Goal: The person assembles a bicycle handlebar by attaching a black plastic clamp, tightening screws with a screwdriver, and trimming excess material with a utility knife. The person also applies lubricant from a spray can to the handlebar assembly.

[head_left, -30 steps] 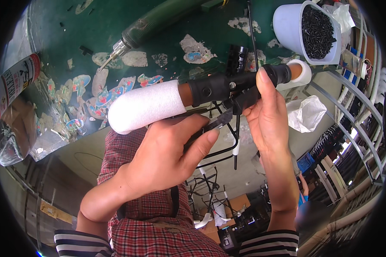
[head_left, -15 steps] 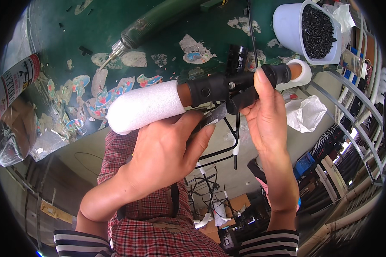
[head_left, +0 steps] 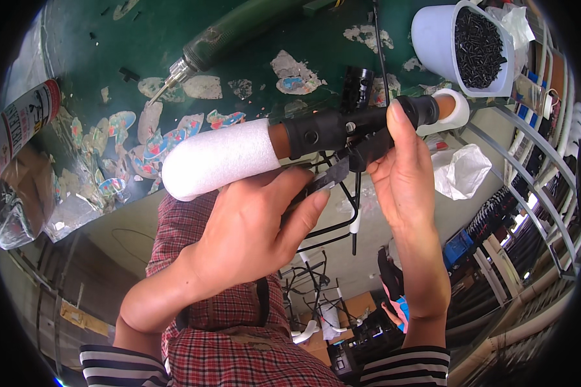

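Observation:
In front of me lies a black plastic joint fitting [head_left: 313,132] with brown tube ends, one covered by a white foam sleeve [head_left: 219,158]. My left hand [head_left: 245,219] is closed around a tool with a flat grey blade [head_left: 332,175], its handle mostly hidden by my fingers. The blade points right, at the underside of the fitting. My right hand [head_left: 403,174] is wrapped round a black part at the fitting's right side, thumb pressed on top. Beyond that thumb, a shorter white foam piece [head_left: 457,111] covers the other tube end.
A green power screwdriver [head_left: 210,48] lies on the green table [head_left: 258,71]. At the far right a white bucket [head_left: 432,39] holds many black screws. A spray can [head_left: 26,122] is at the left. Black metal frames [head_left: 316,277] stand on the floor below; a person [head_left: 394,303] is behind.
My left hand and the blade have shifted slightly to the right. My right hand has moved a little right too. The person in the background shows more.

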The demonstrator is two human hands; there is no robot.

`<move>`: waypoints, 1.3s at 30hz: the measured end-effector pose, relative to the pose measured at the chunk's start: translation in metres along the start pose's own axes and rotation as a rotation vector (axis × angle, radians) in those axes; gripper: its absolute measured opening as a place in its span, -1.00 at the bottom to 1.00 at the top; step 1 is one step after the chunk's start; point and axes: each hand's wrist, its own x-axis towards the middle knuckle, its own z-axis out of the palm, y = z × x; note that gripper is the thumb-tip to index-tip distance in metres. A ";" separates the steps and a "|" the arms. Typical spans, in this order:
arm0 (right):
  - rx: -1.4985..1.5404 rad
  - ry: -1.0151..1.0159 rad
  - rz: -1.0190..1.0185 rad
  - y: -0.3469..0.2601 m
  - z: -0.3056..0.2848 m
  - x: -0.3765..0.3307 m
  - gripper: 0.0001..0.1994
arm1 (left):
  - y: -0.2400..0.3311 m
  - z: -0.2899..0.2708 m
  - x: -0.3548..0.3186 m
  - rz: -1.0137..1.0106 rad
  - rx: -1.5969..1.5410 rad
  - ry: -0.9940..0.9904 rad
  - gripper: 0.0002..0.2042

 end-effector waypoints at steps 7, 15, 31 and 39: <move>0.009 -0.031 0.022 0.001 -0.004 0.002 -0.58 | -0.007 0.007 0.002 0.048 0.222 0.177 -0.81; 0.011 -0.007 0.011 0.001 -0.001 0.001 -0.59 | -0.006 0.002 -0.007 -0.001 -0.021 0.037 -0.80; -0.002 0.001 -0.016 0.003 0.000 0.001 -0.59 | 0.002 -0.004 0.001 -0.035 -0.016 -0.033 -0.82; 0.009 0.002 -0.037 0.004 0.000 0.001 -0.61 | 0.001 0.003 0.001 0.030 0.122 0.099 -0.82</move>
